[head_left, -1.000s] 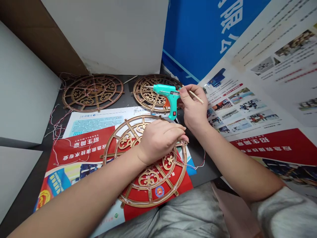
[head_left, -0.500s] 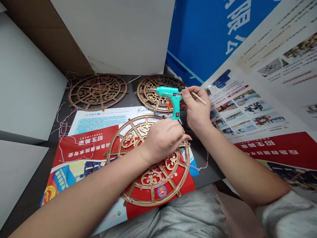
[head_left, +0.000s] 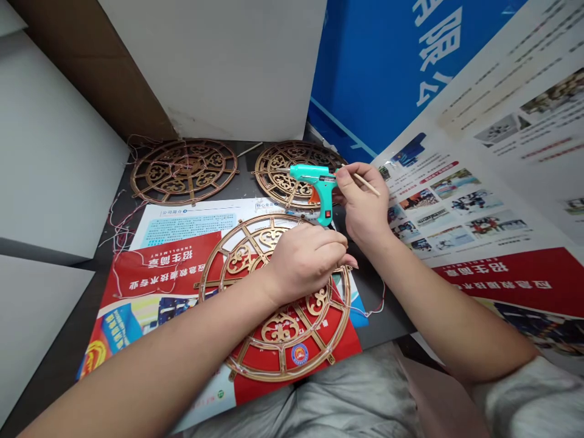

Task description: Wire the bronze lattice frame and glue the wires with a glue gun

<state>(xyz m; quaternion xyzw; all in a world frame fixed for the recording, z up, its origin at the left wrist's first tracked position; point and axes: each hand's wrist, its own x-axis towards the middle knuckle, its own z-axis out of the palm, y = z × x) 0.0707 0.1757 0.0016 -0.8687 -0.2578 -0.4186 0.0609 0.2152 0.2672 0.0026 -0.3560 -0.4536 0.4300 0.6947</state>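
A round gold fretwork disc lies on a red and blue poster in front of me. My left hand rests on the disc's right part with its fingers curled and pressed together; what they pinch is hidden. My right hand is closed on a thin wooden stick and on the back of a teal glue gun. The gun's nozzle points left, over a second gold disc. A thin red and white wire trails off the near disc's right edge.
A third gold disc lies at the back left with thin wires trailing from it. White boards wall in the left and back. A blue banner and printed posters stand on the right.
The right hand has brought the glue gun and stick slightly lower, nearer the left hand. The left hand stays on the near disc. The view has shifted a little.
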